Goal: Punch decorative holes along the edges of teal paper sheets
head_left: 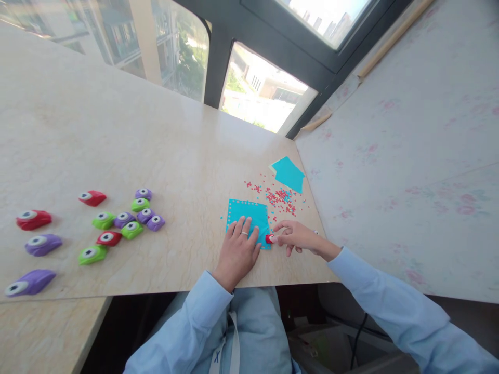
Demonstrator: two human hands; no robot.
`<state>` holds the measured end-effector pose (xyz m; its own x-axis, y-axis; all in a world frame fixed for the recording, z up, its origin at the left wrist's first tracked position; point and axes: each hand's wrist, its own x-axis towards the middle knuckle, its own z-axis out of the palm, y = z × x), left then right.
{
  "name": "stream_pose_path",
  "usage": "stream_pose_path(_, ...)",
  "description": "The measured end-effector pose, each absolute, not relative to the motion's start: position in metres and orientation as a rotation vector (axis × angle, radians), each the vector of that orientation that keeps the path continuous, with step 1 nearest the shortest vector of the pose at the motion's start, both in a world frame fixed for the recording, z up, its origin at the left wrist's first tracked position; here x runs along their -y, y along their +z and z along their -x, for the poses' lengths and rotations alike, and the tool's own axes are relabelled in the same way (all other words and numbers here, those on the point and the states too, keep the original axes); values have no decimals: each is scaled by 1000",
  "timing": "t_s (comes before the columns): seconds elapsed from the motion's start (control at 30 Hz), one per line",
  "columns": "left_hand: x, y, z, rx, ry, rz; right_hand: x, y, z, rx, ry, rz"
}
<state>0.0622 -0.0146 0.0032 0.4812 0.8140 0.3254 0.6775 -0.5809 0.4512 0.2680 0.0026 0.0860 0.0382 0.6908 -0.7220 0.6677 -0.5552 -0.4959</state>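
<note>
A blue sheet of paper (253, 210) lies on the counter, with small holes punched along its left and top edges and more at its lower right. My left hand (240, 250) rests flat on it, fingers stretched out. At the sheet's lower right edge sits a small red paper punch (268, 239) with a white button. My right hand (294, 236) has its thumb and bent fingers on this punch, partly covering it. Red and blue paper bits (283, 198) are scattered just beyond the sheet.
More blue sheets (288, 174) lie at the back right, near the floral wall (390, 182). Several red, purple and green paper punches (125, 219) stand on the left of the marble-look counter (187, 166). Windows (268, 85) border the far side; the counter's front edge is near my lap.
</note>
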Motion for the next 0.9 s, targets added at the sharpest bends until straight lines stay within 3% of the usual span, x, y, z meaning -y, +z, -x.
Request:
stream_pose_path(0.2, 15, 3, -62, -1264, 769, -2468, 6, 78, -264, 1443, 1555, 2211)
stream_pose_path(0.43, 15, 3, -63, -1273, 760, -2472, 0, 85, -272, 1407, 1730, 2176)
stream_pose_path(0.9, 14, 6, -62, -1259, 760, -2474, -16, 88, -263, 1684, 1530, 2358)
